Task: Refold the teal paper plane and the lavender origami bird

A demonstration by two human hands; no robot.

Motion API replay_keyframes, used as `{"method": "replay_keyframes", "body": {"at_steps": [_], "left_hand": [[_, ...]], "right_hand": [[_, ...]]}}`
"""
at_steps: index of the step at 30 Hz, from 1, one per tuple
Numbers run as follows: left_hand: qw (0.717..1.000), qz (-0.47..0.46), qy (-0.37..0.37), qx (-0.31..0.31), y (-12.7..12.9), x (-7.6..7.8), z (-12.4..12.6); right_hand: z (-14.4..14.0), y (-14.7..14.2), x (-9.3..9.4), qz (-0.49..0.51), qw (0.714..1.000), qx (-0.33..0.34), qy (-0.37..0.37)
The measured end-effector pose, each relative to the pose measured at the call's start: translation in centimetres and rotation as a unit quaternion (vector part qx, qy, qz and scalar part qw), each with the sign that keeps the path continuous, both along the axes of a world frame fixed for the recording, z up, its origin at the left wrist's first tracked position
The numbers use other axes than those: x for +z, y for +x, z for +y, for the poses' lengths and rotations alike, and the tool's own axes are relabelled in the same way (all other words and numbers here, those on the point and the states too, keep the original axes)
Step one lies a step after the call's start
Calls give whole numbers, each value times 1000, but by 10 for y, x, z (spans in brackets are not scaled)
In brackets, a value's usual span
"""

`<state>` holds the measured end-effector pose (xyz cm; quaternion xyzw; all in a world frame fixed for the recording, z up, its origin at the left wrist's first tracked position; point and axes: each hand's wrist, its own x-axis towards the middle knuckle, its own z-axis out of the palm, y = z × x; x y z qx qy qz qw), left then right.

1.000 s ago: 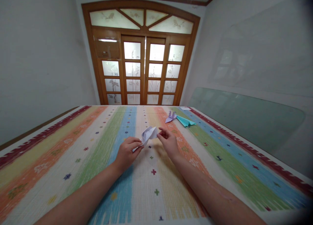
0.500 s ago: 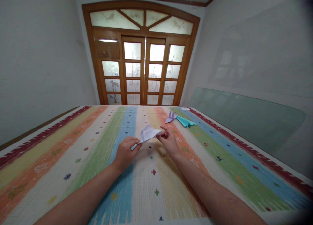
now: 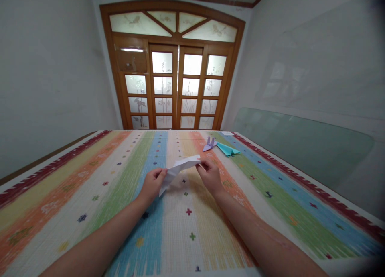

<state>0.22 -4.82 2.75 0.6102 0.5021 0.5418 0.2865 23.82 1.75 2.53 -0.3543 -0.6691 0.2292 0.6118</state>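
Observation:
A folded sheet of white paper (image 3: 179, 167) is stretched between my two hands, above the striped cloth. My left hand (image 3: 152, 183) pinches its left end, thumb on top, and a pointed flap hangs down beside the fingers. At the upper right corner, my right hand (image 3: 209, 175) grips the paper between thumb and fingers. The paper tilts, its right end higher than its left. Part of each end is hidden by the fingers.
A striped tablecloth (image 3: 120, 196) covers the table. Beyond my right hand lie a purple folded paper piece (image 3: 209, 144) and a turquoise folded paper piece (image 3: 227, 149). White walls flank the table, and a wooden door (image 3: 177, 84) stands at the far end.
The white paper has been turned and now shows a longer, narrower shape, with a point hanging at the left. My left thumb has shifted on top of it; the right hand moved slightly.

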Motion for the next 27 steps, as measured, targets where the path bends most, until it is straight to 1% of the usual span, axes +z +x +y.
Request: {"method": "replay_keyframes", "body": {"at_steps": [3,6,8,9,11,13,15,17,22,25,27], "left_hand": [[995,-67,-54,-53,2,-2,1],[974,-121,-127,-145,4,-3,-1],[961,-114,-152,-200,6,-4,-3],[960,-99,-153,-215,7,-5,-3],[967,-65,-133,-209,9,-6,-2],[977,-45,-104,-181,11,-9,0],[984,-51,-80,-150,12,-10,2],[985,-77,-77,-136,13,-12,3],[971,-135,-136,-141,11,-10,4],[961,-160,-173,-143,9,-7,4],[952,-187,-185,-156,8,-4,3]], "right_hand": [[-3,0,2,13,1000,-1,10],[-7,0,6,20,1000,0,17],[-10,0,9,18,999,9,28],[-12,-1,10,12,999,12,33],[-15,-1,12,-3,999,9,43],[-17,-2,14,-9,999,8,52],[-19,-2,15,-7,998,14,57],[-19,-3,15,-8,998,23,55],[-17,-3,14,4,998,42,41],[-11,-2,12,33,999,34,24],[-6,0,11,61,997,40,4]]}}
